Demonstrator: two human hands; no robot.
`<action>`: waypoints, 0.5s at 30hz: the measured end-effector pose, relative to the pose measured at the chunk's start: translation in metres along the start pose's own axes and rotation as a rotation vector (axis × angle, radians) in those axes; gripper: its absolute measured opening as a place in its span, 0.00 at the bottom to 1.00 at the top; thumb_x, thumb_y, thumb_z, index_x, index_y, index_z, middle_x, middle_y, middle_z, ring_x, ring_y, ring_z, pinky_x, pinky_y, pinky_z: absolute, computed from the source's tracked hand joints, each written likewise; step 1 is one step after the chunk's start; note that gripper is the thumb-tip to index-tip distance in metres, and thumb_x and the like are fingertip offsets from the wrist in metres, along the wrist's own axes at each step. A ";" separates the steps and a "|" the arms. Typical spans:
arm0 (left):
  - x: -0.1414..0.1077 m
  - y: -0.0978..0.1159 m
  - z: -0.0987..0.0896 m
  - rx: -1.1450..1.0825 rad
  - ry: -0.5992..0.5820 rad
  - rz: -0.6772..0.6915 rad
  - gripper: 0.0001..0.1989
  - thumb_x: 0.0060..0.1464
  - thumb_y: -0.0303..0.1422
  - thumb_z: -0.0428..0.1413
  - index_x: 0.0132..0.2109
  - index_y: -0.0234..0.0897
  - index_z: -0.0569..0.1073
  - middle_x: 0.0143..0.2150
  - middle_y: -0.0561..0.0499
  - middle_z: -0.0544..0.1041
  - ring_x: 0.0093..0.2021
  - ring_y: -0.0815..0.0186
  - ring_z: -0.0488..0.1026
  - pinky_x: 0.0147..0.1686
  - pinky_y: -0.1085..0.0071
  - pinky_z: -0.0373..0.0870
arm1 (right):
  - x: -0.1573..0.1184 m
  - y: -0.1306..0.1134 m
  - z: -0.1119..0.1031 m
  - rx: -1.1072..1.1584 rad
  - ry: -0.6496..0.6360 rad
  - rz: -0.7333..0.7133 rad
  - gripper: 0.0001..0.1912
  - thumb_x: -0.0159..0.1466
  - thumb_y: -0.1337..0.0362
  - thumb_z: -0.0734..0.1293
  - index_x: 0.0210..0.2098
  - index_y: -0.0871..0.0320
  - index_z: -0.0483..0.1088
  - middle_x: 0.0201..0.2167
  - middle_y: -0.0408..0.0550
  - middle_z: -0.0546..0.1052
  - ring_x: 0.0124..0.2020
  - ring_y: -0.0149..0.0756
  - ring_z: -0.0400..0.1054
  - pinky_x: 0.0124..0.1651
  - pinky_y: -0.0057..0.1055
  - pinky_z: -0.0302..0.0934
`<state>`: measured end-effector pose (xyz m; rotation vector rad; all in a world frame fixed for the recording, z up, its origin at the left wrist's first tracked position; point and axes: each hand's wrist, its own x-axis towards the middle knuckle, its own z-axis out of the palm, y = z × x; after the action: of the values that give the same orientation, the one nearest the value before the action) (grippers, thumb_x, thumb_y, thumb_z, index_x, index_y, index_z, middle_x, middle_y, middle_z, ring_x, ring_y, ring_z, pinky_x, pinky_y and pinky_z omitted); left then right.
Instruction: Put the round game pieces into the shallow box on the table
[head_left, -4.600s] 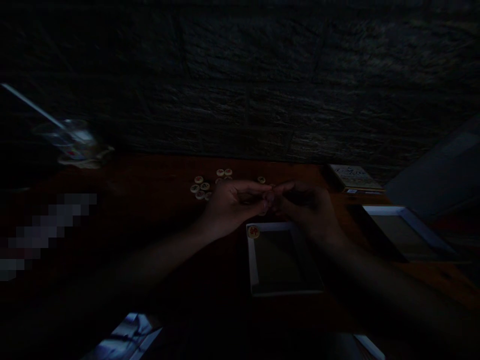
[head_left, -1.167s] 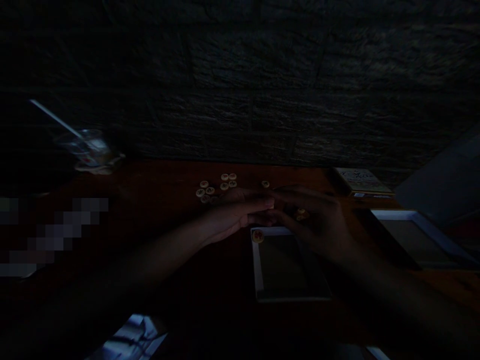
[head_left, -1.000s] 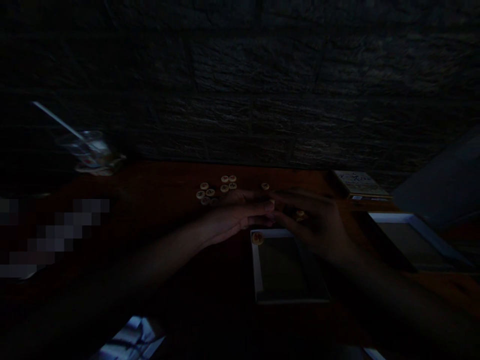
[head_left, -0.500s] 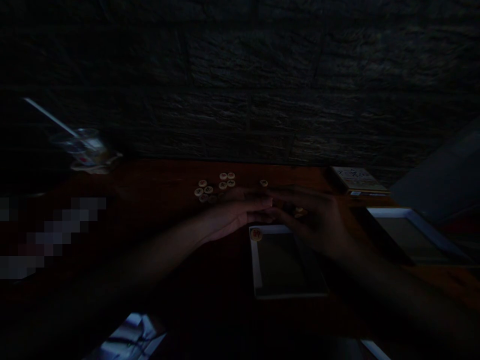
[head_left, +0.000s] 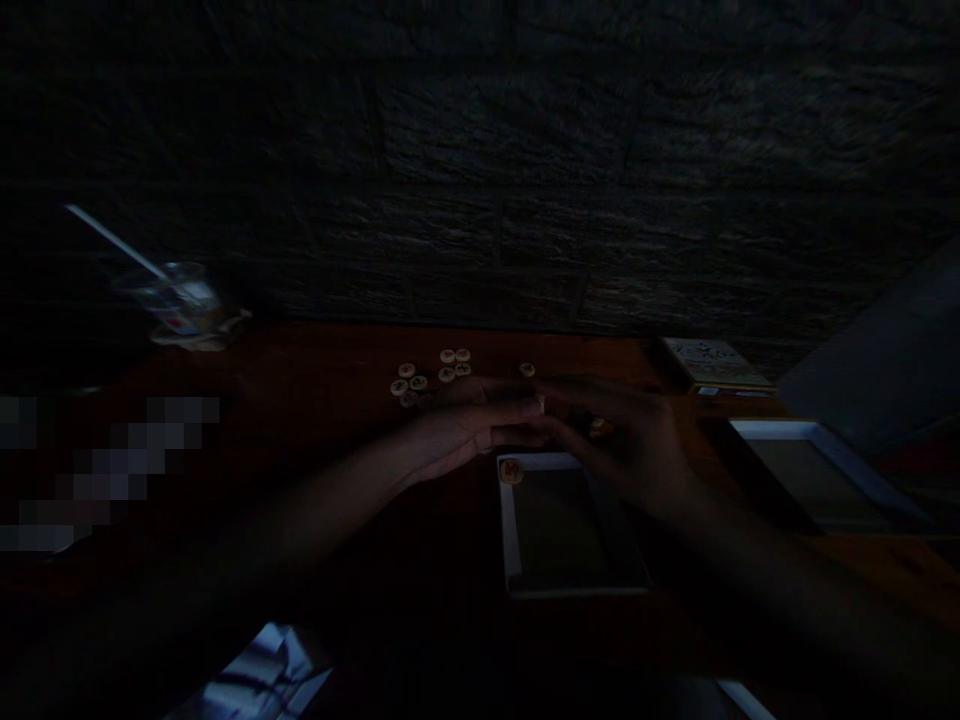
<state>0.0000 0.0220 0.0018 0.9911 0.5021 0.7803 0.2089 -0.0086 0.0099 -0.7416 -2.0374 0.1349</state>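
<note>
the left hand (head_left: 469, 425) and right hand (head_left: 637, 430) meet at the fingertips near the far edge of an open tray (head_left: 509, 540); whether either grips anything, i cannot tell. a red-marked disc (head_left: 511, 471) sits at its far left corner; loose discs (head_left: 418, 383) lie farther left on the tabletop (head_left: 337, 350).

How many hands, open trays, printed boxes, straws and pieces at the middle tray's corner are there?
Hands: 2 (left hand, right hand)
Open trays: 2 (middle tray, right tray)
Printed box: 1
Straw: 1
Corner piece: 1
Total: 7
White edge, bottom right: unclear, uncounted
</note>
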 end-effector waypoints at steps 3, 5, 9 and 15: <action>0.000 0.001 0.000 0.002 -0.004 -0.010 0.12 0.54 0.33 0.70 0.43 0.30 0.83 0.40 0.44 0.85 0.40 0.64 0.82 0.44 0.67 0.78 | 0.000 0.000 0.000 0.024 -0.009 -0.015 0.19 0.65 0.69 0.74 0.55 0.57 0.79 0.49 0.53 0.85 0.45 0.39 0.82 0.46 0.30 0.76; -0.001 0.002 0.001 0.021 0.013 0.000 0.12 0.53 0.33 0.70 0.43 0.30 0.83 0.39 0.44 0.85 0.39 0.64 0.82 0.43 0.67 0.78 | 0.000 0.001 0.000 0.029 -0.012 -0.009 0.20 0.65 0.69 0.74 0.56 0.56 0.78 0.50 0.52 0.84 0.46 0.39 0.82 0.48 0.31 0.77; -0.001 0.003 0.004 0.026 0.022 0.022 0.12 0.52 0.31 0.70 0.43 0.29 0.83 0.40 0.43 0.85 0.39 0.65 0.82 0.44 0.68 0.77 | -0.001 0.001 0.000 0.009 0.017 0.023 0.20 0.64 0.69 0.75 0.55 0.55 0.79 0.48 0.51 0.85 0.45 0.39 0.83 0.47 0.31 0.77; -0.001 0.001 0.004 0.034 0.021 0.058 0.12 0.53 0.32 0.70 0.43 0.31 0.84 0.41 0.44 0.85 0.40 0.65 0.82 0.44 0.70 0.77 | -0.003 0.000 0.000 0.021 0.013 0.011 0.20 0.63 0.70 0.75 0.55 0.56 0.79 0.49 0.51 0.85 0.41 0.37 0.83 0.45 0.28 0.77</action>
<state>0.0021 0.0197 0.0042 1.0333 0.5078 0.8378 0.2098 -0.0100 0.0076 -0.7389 -2.0172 0.1567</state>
